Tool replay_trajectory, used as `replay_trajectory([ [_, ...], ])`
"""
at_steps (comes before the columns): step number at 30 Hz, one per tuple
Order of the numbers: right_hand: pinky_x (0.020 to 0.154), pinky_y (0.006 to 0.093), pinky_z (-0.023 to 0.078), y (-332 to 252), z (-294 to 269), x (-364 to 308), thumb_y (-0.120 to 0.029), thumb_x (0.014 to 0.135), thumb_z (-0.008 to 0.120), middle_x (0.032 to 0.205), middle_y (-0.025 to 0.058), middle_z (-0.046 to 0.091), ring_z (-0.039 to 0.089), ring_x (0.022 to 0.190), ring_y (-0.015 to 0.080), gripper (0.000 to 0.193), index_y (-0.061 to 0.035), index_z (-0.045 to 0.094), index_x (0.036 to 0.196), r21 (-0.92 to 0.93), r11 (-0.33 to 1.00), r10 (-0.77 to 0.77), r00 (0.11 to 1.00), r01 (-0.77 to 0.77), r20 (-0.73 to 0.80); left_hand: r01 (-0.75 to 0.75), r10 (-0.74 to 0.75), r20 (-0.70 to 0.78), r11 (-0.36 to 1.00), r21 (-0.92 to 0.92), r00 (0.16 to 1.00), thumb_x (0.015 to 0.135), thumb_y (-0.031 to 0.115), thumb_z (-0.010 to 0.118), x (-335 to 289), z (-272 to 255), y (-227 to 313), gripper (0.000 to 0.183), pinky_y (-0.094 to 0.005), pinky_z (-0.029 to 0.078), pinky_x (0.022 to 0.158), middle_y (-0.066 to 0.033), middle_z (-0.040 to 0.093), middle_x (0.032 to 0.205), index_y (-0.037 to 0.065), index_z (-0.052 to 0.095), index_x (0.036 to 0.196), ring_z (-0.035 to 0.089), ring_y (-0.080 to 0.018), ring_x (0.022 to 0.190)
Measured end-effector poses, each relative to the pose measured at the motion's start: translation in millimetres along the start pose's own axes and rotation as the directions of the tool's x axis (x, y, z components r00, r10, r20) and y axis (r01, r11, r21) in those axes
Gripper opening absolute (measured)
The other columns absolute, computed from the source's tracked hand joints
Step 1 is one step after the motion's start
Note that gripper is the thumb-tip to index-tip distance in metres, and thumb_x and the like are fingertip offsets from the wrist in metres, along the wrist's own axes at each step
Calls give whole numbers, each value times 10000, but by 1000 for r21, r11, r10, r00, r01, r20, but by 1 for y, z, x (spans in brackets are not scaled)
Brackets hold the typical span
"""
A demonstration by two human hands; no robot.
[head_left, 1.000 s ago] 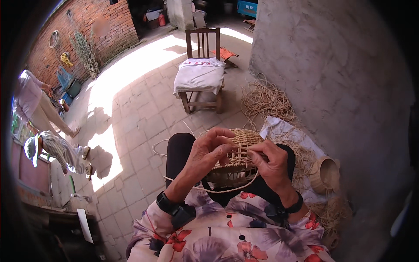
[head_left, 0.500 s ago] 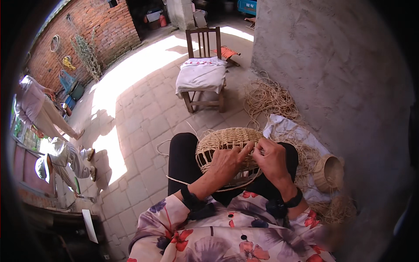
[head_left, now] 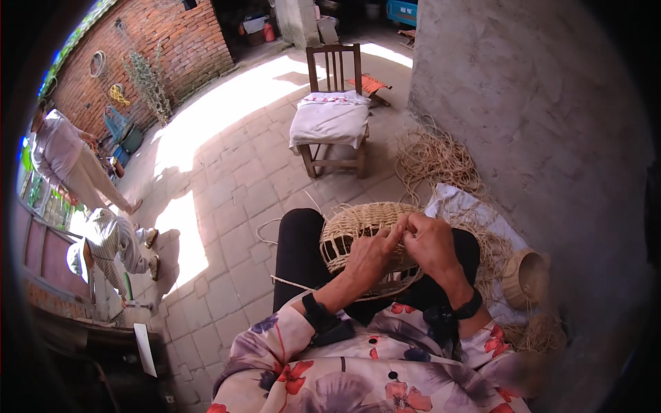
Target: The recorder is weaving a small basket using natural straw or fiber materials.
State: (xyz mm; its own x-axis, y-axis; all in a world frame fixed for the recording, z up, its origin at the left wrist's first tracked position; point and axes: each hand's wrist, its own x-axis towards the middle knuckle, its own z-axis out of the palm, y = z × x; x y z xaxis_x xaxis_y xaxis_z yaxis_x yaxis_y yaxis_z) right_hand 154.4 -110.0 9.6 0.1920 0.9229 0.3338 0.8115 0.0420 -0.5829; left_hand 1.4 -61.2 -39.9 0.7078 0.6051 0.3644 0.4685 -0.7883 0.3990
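Observation:
A half-woven basket (head_left: 365, 215) of pale straw cord rests on my lap between my knees, tightly woven on its far side, with open upright strands nearer me. My left hand (head_left: 372, 257) lies against its near side, fingers closed at the open weave. My right hand (head_left: 432, 242) is pinched at the basket's right side, its fingertips against those of my left hand. Whatever cord lies between the fingertips is hidden. A loose cord end (head_left: 292, 283) sticks out to the left over my thigh.
Right of me, a small finished basket (head_left: 513, 279) lies tipped beside a white cloth (head_left: 447, 199) and heaped straw cord (head_left: 437, 160). Ahead stands a wooden chair (head_left: 330, 127) with a white cover, near a grey wall (head_left: 523, 103). At left, two people (head_left: 72, 155) are on the paving.
The view has turned slightly left, so the surroundings sit further right. My hands stay on the basket, and their fingertips have come together. The people at left have shifted a little.

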Motion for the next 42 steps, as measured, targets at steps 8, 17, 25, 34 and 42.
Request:
replay_trajectory([
  [8, 609, 433, 490, 22, 11, -10, -57, 792, 693, 744, 182, 646, 648, 687, 359, 132, 1, 642, 899, 50, 997, -55, 998, 54, 20, 57, -57, -14, 997, -50, 998, 788, 64, 629, 1, 7, 7, 845, -461, 507, 553, -158, 644, 895, 206, 243, 1527, 658, -355, 679],
  [17, 601, 482, 453, 14, 21, -16, -95, 865, 625, 777, 253, 605, 599, 718, 447, 135, 34, 598, 897, -97, 966, -231, 969, 238, 84, 94, -106, -124, 991, -100, 987, 806, 93, 630, 2, 20, 2, 877, -462, 491, 565, -160, 624, 850, 214, 182, 1550, 644, -351, 652],
  [25, 614, 522, 466, 22, 37, -15, -227, 870, 586, 740, 242, 641, 643, 734, 427, 248, 14, 644, 877, -351, 933, -18, 983, 82, 181, 42, -49, -98, 997, -69, 994, 835, 71, 571, 13, 26, -4, 790, -446, 491, 584, -154, 621, 777, 159, 215, 1535, 635, -349, 677],
  [34, 646, 518, 472, 8, 33, -26, -147, 897, 573, 782, 225, 643, 635, 741, 429, 180, -5, 616, 1001, -227, 971, -74, 997, 80, 34, -19, -1, -121, 986, -165, 993, 804, 111, 615, 15, 9, -5, 632, -476, 478, 557, -172, 619, 769, 123, 378, 1390, 634, -390, 688],
  [42, 639, 364, 498, 20, 27, -34, -30, 847, 620, 841, 145, 637, 648, 713, 288, 242, -17, 597, 1087, 188, 971, -148, 989, 148, -15, -59, -53, -204, 861, -505, 977, 722, -4, 627, 4, -10, -3, 574, -471, 497, 595, -214, 644, 782, 99, 485, 1268, 645, -414, 703],
])
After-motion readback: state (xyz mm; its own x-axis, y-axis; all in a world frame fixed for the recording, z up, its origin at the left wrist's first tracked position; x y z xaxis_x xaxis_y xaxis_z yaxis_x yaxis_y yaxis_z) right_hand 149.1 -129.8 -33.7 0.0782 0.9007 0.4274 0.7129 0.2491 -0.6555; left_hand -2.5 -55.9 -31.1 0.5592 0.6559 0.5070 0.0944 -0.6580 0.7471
